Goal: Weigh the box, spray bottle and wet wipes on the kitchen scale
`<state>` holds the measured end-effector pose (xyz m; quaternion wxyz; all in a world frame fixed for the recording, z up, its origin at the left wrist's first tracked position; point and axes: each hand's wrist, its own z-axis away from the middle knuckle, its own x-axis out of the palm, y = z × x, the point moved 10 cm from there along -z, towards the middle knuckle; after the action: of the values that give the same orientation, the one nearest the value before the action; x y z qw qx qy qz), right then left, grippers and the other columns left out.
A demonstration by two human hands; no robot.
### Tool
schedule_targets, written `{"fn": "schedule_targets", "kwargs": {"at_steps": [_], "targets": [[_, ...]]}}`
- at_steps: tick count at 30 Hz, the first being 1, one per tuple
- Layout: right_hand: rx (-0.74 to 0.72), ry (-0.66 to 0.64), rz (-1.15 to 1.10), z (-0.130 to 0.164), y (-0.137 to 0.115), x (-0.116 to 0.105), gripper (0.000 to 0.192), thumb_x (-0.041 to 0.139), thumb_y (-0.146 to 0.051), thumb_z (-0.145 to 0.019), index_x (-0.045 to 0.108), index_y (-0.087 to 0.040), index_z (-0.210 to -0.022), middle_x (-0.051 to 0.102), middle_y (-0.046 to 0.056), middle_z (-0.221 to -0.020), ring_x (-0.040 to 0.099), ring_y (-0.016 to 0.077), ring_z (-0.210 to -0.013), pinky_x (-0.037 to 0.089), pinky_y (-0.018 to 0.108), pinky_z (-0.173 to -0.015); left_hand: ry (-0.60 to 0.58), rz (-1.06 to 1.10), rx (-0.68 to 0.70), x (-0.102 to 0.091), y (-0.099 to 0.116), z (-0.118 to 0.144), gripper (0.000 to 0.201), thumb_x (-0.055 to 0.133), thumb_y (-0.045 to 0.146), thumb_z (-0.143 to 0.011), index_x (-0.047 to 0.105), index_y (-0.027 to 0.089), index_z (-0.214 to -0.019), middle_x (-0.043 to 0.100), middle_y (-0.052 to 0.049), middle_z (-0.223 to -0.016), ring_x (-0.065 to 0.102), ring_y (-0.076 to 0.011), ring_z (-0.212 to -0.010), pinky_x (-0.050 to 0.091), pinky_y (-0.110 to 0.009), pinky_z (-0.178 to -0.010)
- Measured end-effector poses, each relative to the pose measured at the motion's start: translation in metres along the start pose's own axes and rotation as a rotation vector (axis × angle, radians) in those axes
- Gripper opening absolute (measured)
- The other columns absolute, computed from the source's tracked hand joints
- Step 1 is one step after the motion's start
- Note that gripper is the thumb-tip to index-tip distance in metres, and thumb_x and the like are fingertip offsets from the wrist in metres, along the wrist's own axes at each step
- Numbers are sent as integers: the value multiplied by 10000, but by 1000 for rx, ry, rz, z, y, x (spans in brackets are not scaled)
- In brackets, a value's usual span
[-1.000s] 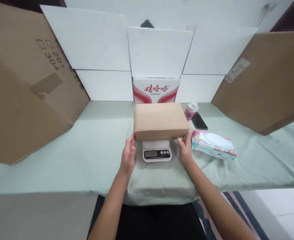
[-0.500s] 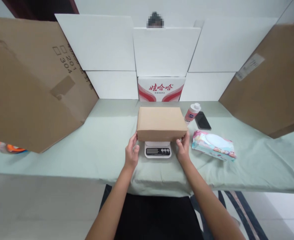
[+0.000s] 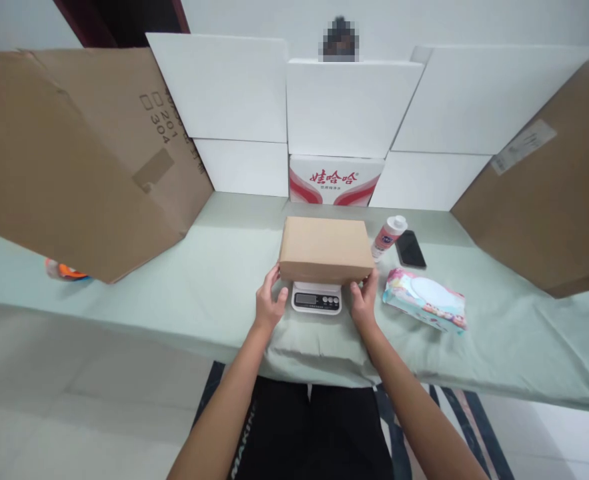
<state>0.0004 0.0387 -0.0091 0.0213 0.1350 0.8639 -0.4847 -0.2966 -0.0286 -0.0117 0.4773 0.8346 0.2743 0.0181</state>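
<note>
A plain brown cardboard box rests on a small white digital kitchen scale on the pale green tablecloth. My left hand grips the box's lower front left corner, with the fingers against its side and the thumb under the front edge. At the lower front right corner, my right hand holds the box in the same way. The box hides most of the scale; only its display and buttons show.
Right of the box are a small white-capped bottle, a black phone and a pack of wet wipes. Big brown cartons lean at both sides, with white boxes and a red-printed carton behind. An orange item lies far left.
The view has pulled back and swung, so the table looks smaller. Both hands stay at the box's front corners, their thumbs now tucked closer under its front edge.
</note>
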Motion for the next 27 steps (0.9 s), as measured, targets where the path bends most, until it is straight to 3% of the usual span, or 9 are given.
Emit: {"fn": "schedule_targets", "kwargs": {"at_steps": [11,16,21,27], "targets": [[-39,113,144,0,-8,-6,582,575,-492,-952,485,-250,-1474,576,90,-1253,561,257,-1078,491,419,-913,-108,72,-6,8,1,0,670,534,548,-1000,464,181,-1556,568,-200,-1579,613,-313,-1428,542,-505,-1186],[-31,162,176,-1,-11,-10,498,585,-504,-912,546,-222,-1321,560,75,-1125,538,258,-1007,490,425,-895,-151,117,-7,10,6,1,667,527,546,-1002,459,201,-1569,541,-178,-1611,577,-308,-1467,516,-519,-1214],[-34,176,174,0,-13,-11,459,562,-550,-924,536,-218,-1240,534,86,-1091,521,269,-1005,469,439,-938,-128,119,-16,9,4,1,664,515,577,-999,501,201,-1547,575,-160,-1585,610,-304,-1431,532,-500,-1200],[-56,175,179,-1,-17,-10,505,552,-511,-917,539,-209,-1322,543,98,-1148,526,272,-1063,465,428,-936,-71,114,18,4,10,-2,621,520,540,-1005,535,196,-1521,617,-150,-1543,630,-294,-1407,555,-480,-1176]]}}
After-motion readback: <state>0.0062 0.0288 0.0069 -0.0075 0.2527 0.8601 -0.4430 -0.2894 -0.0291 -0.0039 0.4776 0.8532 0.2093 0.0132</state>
